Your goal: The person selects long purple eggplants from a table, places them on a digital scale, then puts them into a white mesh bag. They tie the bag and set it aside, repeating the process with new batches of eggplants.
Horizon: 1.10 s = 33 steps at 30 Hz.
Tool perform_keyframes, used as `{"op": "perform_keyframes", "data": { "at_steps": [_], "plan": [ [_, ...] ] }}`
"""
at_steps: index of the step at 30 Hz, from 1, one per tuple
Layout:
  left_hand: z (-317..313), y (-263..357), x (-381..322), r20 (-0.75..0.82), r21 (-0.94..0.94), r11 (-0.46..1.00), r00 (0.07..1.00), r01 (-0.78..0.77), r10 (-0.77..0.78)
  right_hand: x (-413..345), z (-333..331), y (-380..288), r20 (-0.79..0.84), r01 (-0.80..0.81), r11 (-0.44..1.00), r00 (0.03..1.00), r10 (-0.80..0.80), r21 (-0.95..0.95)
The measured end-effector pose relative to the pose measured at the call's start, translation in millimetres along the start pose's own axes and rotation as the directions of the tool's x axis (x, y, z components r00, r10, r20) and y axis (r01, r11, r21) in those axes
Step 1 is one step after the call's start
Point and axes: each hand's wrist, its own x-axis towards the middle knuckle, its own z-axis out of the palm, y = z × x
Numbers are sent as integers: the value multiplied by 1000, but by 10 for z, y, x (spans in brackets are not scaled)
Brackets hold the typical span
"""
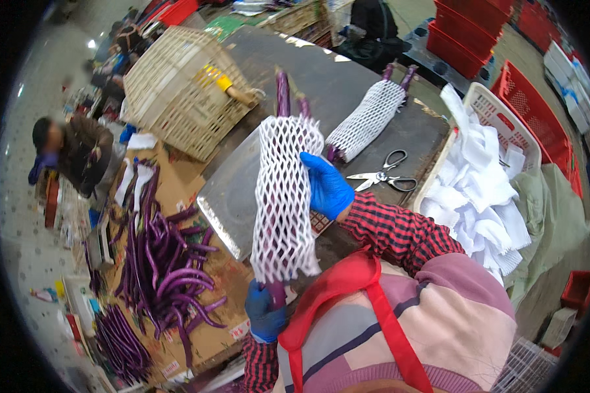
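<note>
A bundle of long purple eggplants (282, 96) in a white foam mesh sleeve (282, 196) is held in front of me. My left hand (266, 313), in a blue glove, grips the eggplant ends that stick out below the sleeve. Higher up, my right hand (327, 185), also blue-gloved, holds the sleeve's right side, thumb on the mesh. Behind the bundle is a metal scale platform (231, 206), partly covered. To the right lies a second sleeved eggplant bundle (366, 120). Open scissors (384, 175) with dark handles rest on the table near my right wrist.
Loose eggplants (160, 265) pile on cardboard at left, near a tidier eggplant stack (120, 344). A cream plastic crate (177, 93) stands beyond them, a yellow-and-wood handle on it. At right, a basket (506, 115) holds white foam sleeves (477, 186). A person (86, 147) stands far left.
</note>
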Motion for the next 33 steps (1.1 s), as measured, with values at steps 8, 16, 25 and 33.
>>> {"op": "perform_keyframes", "data": {
  "at_steps": [8, 16, 25, 33],
  "plan": [
    [591, 141, 1251, 151, -745, 642, 983, 183, -104, -143, 381, -1450, 55, 624, 700, 759, -649, -348],
    [1978, -355, 3626, 727, -681, -142, 643, 718, -239, -589, -233, -3033, 507, -249, -549, 216, -834, -798],
    [2001, -808, 3916, 365, -94, 995, 931, 29, 7, -1816, -740, -3875, 359, -930, -328, 254, -898, -163],
    [1103, 216, 2770, 487, -710, 487, 854, 509, -183, -1674, 1010, -2636, 904, -548, -828, 284, -318, -119]
  ]
}}
